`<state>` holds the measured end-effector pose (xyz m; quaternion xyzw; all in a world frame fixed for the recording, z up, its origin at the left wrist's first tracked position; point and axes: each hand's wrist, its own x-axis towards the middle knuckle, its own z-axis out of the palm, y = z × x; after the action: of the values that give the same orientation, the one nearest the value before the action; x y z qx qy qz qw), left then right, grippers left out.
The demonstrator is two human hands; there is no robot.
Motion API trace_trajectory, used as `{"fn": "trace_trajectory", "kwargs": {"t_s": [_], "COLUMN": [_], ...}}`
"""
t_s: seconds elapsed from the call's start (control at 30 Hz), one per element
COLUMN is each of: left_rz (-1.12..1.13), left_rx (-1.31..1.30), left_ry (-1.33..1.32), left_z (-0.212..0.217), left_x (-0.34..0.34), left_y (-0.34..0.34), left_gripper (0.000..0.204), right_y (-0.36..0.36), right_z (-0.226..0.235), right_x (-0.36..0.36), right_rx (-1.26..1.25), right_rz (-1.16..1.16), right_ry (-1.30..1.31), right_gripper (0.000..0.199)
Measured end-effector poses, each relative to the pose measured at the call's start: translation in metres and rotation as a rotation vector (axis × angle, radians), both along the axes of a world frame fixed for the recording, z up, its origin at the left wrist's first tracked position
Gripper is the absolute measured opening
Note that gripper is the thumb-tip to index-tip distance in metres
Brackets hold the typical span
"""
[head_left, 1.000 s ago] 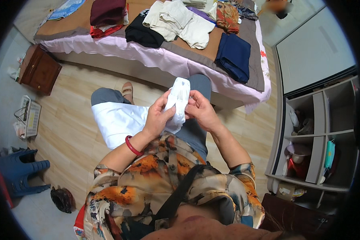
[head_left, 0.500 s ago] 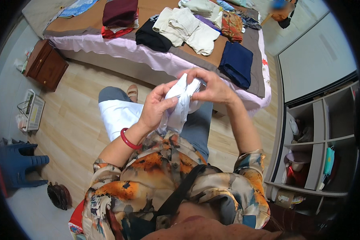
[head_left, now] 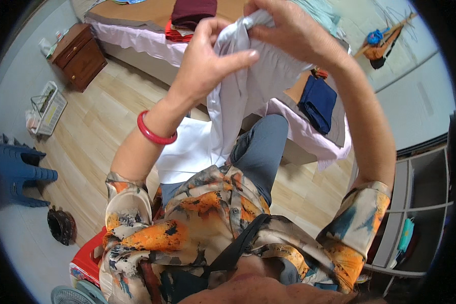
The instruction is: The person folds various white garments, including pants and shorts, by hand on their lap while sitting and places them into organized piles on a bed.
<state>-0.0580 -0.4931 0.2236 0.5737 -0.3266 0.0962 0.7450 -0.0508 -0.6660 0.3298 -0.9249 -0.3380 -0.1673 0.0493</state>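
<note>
A thin white cloth [head_left: 274,73] with gathered creases is raised in front of me, and its lower end hangs to my lap. At its upper left, my left hand [head_left: 200,63] closes on the bunched edge, with the thumb stretched across the front and the fingertips partly hidden. My right hand [head_left: 294,30] pinches the cloth's top edge between thumb and fingers. Over my thigh lies a smooth white piece of fabric [head_left: 184,152]; whether it belongs to the raised cloth I cannot tell.
Beyond my hands is a bed [head_left: 137,35] with a folded maroon garment [head_left: 195,11] and a folded navy garment [head_left: 317,104]. A wooden nightstand [head_left: 81,58], a white basket [head_left: 52,109] and blue stools [head_left: 23,169] stand to the left. Open shelves [head_left: 415,207] are at right.
Both hands have gone up and away from my body, lifting the white cloth, which now hangs more spread out. My view has shifted, and the cloth hides much of the clothing on the bed.
</note>
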Motion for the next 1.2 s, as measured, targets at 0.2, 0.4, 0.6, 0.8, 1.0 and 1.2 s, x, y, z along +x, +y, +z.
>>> {"fn": "trace_trajectory", "kwargs": {"t_s": [0.2, 0.4, 0.6, 0.8, 1.0, 1.2], "left_rz": [-0.013, -0.021, -0.091, 0.134, 0.463, 0.328], "left_rx": [0.088, 0.001, -0.110, -0.065, 0.210, -0.010], "left_ry": [0.088, -0.136, -0.203, -0.075, -0.001, -0.023], "left_z": [0.075, 0.137, 0.150, 0.113, 0.051, -0.043], "left_x": [0.031, 0.034, 0.034, 0.019, -0.013, -0.014], "left_y": [0.063, 0.142, 0.174, 0.223, 0.278, 0.277], "left_gripper": [0.033, 0.018, 0.016, 0.031, 0.050, 0.045], "right_y": [0.108, 0.151, 0.181, 0.243, 0.270, 0.226], "right_z": [0.084, 0.108, 0.134, 0.132, 0.152, 0.225], "right_x": [-0.019, -0.008, 0.003, -0.037, -0.043, 0.012], "right_rx": [-0.128, 0.285, 0.155, -0.039, 0.047, -0.130], "right_rz": [0.021, 0.199, 0.293, -0.002, 0.279, 0.333], "right_ry": [0.182, 0.044, -0.057, -0.404, -0.391, -0.548], "right_gripper": [0.028, 0.044, 0.034, 0.034, 0.035, 0.043]}}
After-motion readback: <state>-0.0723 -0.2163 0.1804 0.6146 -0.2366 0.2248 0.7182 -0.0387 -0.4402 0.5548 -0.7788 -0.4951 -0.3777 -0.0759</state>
